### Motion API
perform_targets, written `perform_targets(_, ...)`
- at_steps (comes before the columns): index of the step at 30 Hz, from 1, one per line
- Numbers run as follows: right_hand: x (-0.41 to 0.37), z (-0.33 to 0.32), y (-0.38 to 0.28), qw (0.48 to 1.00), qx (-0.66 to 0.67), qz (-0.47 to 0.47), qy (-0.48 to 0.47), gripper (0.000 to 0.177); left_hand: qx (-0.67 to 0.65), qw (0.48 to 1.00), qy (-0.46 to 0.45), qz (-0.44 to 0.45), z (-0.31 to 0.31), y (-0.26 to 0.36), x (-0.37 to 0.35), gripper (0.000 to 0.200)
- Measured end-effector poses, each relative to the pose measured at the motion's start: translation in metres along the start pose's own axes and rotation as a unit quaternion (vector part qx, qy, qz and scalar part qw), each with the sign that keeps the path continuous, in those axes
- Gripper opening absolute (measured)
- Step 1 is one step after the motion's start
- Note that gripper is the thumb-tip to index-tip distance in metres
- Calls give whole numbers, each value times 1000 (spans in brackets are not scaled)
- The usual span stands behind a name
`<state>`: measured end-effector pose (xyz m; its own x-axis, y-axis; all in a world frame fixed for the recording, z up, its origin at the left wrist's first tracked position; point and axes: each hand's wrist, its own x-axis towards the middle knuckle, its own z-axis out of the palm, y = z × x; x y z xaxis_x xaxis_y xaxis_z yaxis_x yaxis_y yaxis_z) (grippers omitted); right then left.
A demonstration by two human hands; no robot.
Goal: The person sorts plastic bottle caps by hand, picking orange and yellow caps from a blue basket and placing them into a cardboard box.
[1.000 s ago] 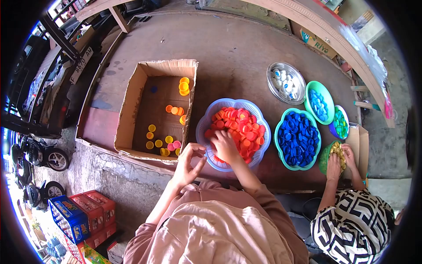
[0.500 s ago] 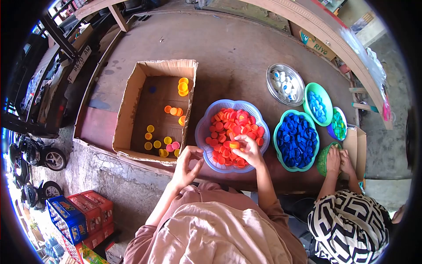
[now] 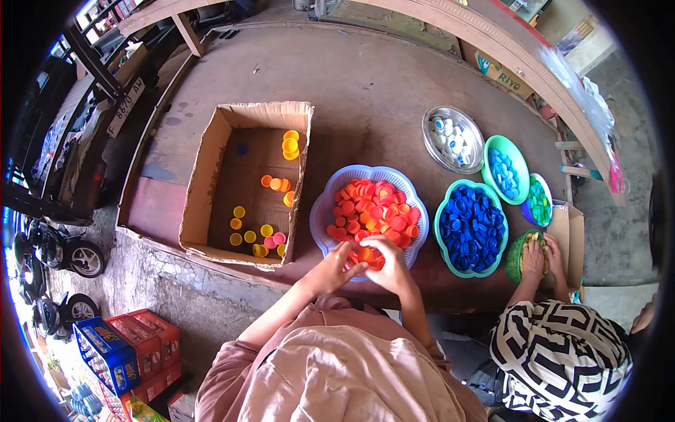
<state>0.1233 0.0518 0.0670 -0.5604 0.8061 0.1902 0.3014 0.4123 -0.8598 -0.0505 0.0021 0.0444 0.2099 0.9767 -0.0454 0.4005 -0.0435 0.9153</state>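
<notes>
Both my hands meet over the near rim of a lavender plastic basket point(image 3: 320, 225) heaped with red and orange bottle caps point(image 3: 373, 204). My right hand point(image 3: 391, 266) has its fingers curled round an orange bottle cap point(image 3: 363, 254), partly hidden between the hands. Close beside it, my left hand point(image 3: 329, 273) is open, its thumb and fingers apart and pointing toward the right hand. To the left stands a cardboard box point(image 3: 193, 204), where yellow caps point(image 3: 290, 144), orange caps point(image 3: 280, 184) and pink caps point(image 3: 274, 240) lie in small groups.
Right of the basket are a teal basket of blue caps point(image 3: 470, 225), a metal bowl of white caps point(image 3: 453, 141) and a green bowl of light blue caps point(image 3: 505, 169). Another person's hands point(image 3: 538, 260) work in a green basket point(image 3: 515, 264). Crates point(image 3: 126, 348) stand on the floor.
My left hand has moved right, from between box and basket to beside my right hand. My right hand has drawn down toward the basket's near rim with the orange cap.
</notes>
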Motion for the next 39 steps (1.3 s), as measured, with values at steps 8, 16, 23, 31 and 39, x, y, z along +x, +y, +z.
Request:
perform_targets(8,-8,10,6,999,-24,29,1,45,-15,999,23,25,10,-16,-2,33)
perform_targets(16,-5,6,25,990,-126,57,14,35,-74,987,139,5,-78,14,-7,27)
perform_targets(23,-7,9,27,988,-130,80,1,31,327,915,234,-33,-168,-106,11,27)
perform_targets(31,-1,10,36,969,-223,66,87,25,283,949,118,-75,-150,-149,39,36)
perform_targets(39,40,17,61,875,-465,124,50,29,289,933,182,-111,-153,-115,36,37)
